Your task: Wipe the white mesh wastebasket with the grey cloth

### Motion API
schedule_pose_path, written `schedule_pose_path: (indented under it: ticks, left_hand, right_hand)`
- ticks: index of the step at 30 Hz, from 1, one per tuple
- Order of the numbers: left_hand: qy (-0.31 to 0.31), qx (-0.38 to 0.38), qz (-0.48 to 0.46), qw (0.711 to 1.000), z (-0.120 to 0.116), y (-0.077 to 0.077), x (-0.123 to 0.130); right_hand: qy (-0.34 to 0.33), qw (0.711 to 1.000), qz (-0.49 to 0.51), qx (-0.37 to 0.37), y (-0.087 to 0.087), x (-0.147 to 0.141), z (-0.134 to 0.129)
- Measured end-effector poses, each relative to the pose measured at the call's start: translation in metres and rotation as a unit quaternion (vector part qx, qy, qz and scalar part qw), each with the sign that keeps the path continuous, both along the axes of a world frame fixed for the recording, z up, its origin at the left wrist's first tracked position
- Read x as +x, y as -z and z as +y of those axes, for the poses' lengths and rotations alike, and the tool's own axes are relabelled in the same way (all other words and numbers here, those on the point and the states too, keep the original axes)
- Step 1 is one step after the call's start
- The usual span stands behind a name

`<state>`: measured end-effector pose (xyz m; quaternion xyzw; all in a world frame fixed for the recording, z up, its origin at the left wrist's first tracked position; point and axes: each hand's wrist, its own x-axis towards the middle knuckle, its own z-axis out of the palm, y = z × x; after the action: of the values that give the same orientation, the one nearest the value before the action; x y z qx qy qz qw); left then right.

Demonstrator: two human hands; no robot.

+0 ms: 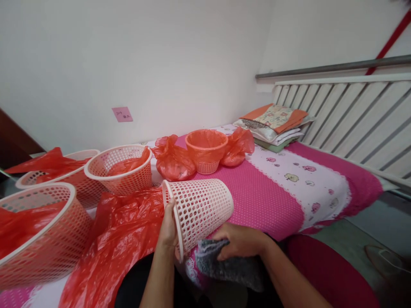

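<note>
A pale pink perforated plastic basket point(205, 205) lies tipped on its side at the front of the bed, its mouth facing left. My left hand point(168, 226) is closed around its rim, thumb on the outside. Just below the basket's underside, my right hand point(236, 239) grips a grey cloth point(221, 265) that hangs down over my lap. A crumpled red plastic bag point(125, 226) is spread on the bed left of the basket.
Several other pink baskets with red bags in them stand at left, one basket point(118, 164) nearest. Behind are a red-lined basket point(207, 147) and two red bags, one a full-looking bag point(176, 160). Folded bedding point(274, 124) lies by the white bed rail point(349, 115).
</note>
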<state>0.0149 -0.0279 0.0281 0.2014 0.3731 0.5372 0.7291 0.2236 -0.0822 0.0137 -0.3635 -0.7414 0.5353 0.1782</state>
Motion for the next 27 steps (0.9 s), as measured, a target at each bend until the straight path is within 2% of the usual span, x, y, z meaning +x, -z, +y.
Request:
schedule_pose_path:
  ticks: [3, 5, 7, 9, 11, 13, 15, 18, 22, 27]
  left_hand:
    - [0.012, 0.007, -0.008, 1.0, -0.001, -0.001, -0.001]
    - [0.015, 0.009, -0.011, 1.0, -0.002, -0.002, -0.001]
    - [0.005, 0.009, -0.014, 1.0, -0.003, -0.004, -0.002]
    - [-0.01, 0.015, -0.023, 1.0, -0.003, -0.004, -0.002]
    - [-0.022, 0.022, -0.031, 0.999, -0.003, -0.003, -0.002]
    - [-0.03, 0.026, -0.03, 0.999, -0.003, -0.002, -0.002]
    - [-0.037, 0.018, -0.022, 0.999, -0.004, -0.001, -0.001]
    - [-0.011, -0.007, -0.02, 1.0, -0.007, -0.001, 0.001]
    - [0.056, -0.028, -0.035, 0.997, -0.012, 0.001, 0.004]
    - [0.081, -0.029, -0.046, 0.995, -0.011, 0.004, 0.003]
  right_hand:
    - [0.09, 0.992, 0.068, -0.053, -0.021, 0.028, -0.003]
    - [0.195, 0.971, 0.126, -0.051, -0.025, 0.041, -0.003]
    - [0.317, 0.93, 0.182, -0.026, -0.021, 0.049, 0.0]
    - [0.434, 0.876, 0.21, 0.021, -0.014, 0.057, 0.007]
    - [0.527, 0.823, 0.189, 0.093, -0.006, 0.065, 0.016]
    - [0.584, 0.786, 0.121, 0.163, 0.002, 0.073, 0.024]
    - [0.603, 0.768, 0.04, 0.21, 0.011, 0.079, 0.03]
    - [0.597, 0.767, -0.036, 0.231, 0.023, 0.081, 0.037]
    - [0.575, 0.783, -0.076, 0.224, 0.04, 0.074, 0.046]
    - [0.544, 0.81, -0.077, 0.206, 0.052, 0.069, 0.052]
